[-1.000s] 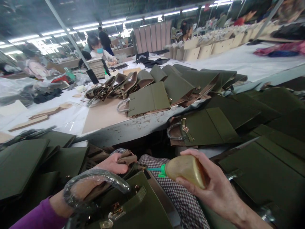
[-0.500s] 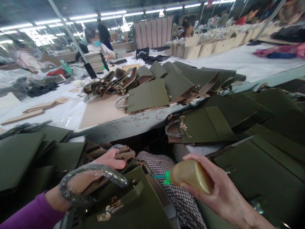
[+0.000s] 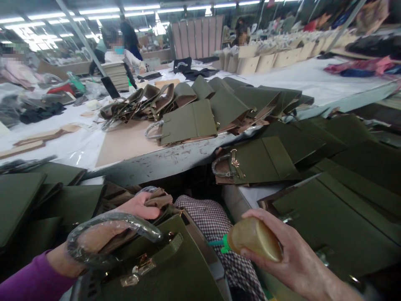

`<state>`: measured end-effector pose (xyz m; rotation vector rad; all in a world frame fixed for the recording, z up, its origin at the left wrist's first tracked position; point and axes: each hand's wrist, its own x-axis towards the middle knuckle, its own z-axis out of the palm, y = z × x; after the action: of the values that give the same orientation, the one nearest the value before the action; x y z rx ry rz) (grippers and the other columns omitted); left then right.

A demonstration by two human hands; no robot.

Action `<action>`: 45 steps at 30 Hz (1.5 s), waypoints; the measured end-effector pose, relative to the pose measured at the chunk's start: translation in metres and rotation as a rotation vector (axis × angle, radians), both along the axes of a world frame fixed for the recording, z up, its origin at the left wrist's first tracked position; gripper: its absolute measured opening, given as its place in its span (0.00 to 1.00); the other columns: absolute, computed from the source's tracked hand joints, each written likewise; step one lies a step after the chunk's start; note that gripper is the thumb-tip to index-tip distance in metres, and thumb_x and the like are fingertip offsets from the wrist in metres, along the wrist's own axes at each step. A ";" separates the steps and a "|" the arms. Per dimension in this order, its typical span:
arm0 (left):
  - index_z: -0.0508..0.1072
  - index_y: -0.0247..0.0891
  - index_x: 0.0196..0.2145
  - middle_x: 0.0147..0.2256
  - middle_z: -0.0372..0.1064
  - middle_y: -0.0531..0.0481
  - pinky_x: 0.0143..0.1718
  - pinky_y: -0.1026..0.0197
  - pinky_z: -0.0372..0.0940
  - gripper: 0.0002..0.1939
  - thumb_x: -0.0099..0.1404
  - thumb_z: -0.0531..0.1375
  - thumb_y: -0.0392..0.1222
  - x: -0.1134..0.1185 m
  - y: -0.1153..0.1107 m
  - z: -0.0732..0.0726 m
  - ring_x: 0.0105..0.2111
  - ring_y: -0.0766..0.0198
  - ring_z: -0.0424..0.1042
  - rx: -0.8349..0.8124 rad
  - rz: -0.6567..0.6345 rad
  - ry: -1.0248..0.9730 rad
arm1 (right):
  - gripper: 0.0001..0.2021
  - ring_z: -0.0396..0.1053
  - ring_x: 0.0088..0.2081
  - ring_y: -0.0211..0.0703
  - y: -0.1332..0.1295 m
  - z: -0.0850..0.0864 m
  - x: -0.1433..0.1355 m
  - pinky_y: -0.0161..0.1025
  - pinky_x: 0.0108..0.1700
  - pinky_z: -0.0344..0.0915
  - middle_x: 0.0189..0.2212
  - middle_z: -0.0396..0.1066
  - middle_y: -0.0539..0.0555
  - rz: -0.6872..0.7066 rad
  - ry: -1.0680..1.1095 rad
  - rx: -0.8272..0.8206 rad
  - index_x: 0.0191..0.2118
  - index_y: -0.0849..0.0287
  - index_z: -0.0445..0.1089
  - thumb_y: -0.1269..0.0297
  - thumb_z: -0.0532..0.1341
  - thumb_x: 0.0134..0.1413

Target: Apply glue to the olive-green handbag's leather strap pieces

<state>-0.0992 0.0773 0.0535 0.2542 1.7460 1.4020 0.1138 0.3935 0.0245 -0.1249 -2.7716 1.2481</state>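
Your left hand (image 3: 138, 209) passes through the plastic-wrapped handle (image 3: 112, 228) of the olive handbag (image 3: 175, 267) on your lap and pinches the brown lining (image 3: 159, 200) at the bag's far edge, just beyond the handle. Your right hand (image 3: 282, 255) is closed around the amber glue bottle (image 3: 255, 239), which sits to the right of the bag, apart from it, with its green nozzle (image 3: 221, 244) pointing towards the bag's open side. Judgement: hold the lining taut and flat before the nozzle meets it, so the bead lands on the seam and not on the olive outer face. Squeeze lightly; the nozzle is fine and a heavy press would likely flood the edge. Keep the gold clasp (image 3: 140, 265) below the handle out of the glue path. Watch the checked cloth (image 3: 213, 221) between bag and bottle, where drips could fall. Beyond the bag, the desk (image 3: 175, 161) carries a row of finished bags (image 3: 188, 125).
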 end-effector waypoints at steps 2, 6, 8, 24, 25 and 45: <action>0.80 0.41 0.54 0.58 0.77 0.40 0.59 0.47 0.66 0.23 0.61 0.70 0.44 0.004 -0.006 0.001 0.60 0.40 0.72 -0.022 0.038 0.023 | 0.21 0.78 0.36 0.47 0.001 0.000 0.003 0.42 0.39 0.75 0.42 0.78 0.48 0.005 -0.021 -0.018 0.55 0.45 0.66 0.53 0.71 0.61; 0.76 0.40 0.59 0.60 0.75 0.38 0.60 0.47 0.65 0.29 0.61 0.70 0.44 -0.004 -0.015 -0.015 0.59 0.39 0.74 -0.001 0.009 -0.036 | 0.19 0.78 0.37 0.48 0.003 0.003 0.006 0.44 0.39 0.75 0.42 0.78 0.50 0.017 -0.066 -0.037 0.53 0.48 0.68 0.51 0.70 0.61; 0.76 0.39 0.59 0.57 0.78 0.40 0.56 0.48 0.68 0.31 0.58 0.72 0.45 -0.010 -0.012 -0.022 0.53 0.42 0.77 -0.009 -0.016 -0.063 | 0.19 0.78 0.37 0.49 0.005 0.004 0.007 0.44 0.39 0.75 0.42 0.78 0.51 0.018 -0.083 -0.044 0.52 0.49 0.69 0.52 0.70 0.60; 0.82 0.36 0.41 0.36 0.77 0.47 0.43 0.56 0.68 0.18 0.54 0.73 0.45 -0.012 0.008 -0.014 0.36 0.57 0.74 -0.025 -0.102 -0.110 | 0.22 0.78 0.41 0.50 0.006 -0.006 0.013 0.45 0.41 0.75 0.44 0.79 0.51 0.022 -0.088 -0.059 0.55 0.48 0.68 0.48 0.70 0.61; 0.82 0.36 0.40 0.35 0.77 0.47 0.43 0.56 0.68 0.18 0.53 0.74 0.45 -0.011 0.008 -0.013 0.36 0.56 0.75 -0.021 -0.093 -0.122 | 0.22 0.78 0.40 0.50 0.007 -0.005 0.013 0.45 0.41 0.75 0.44 0.79 0.52 0.030 -0.111 -0.062 0.55 0.49 0.68 0.48 0.71 0.61; 0.75 0.39 0.45 0.36 0.74 0.54 0.40 0.61 0.63 0.14 0.61 0.66 0.43 -0.002 0.016 0.008 0.36 0.60 0.69 -0.002 -0.302 -0.048 | 0.11 0.72 0.34 0.48 0.006 0.018 0.003 0.43 0.35 0.66 0.34 0.74 0.49 0.026 -0.438 -0.131 0.42 0.52 0.70 0.55 0.67 0.56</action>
<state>-0.1009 0.0928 0.0615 0.4594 1.5939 1.1770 0.1165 0.3999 0.0423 -0.4218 -3.0483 1.5749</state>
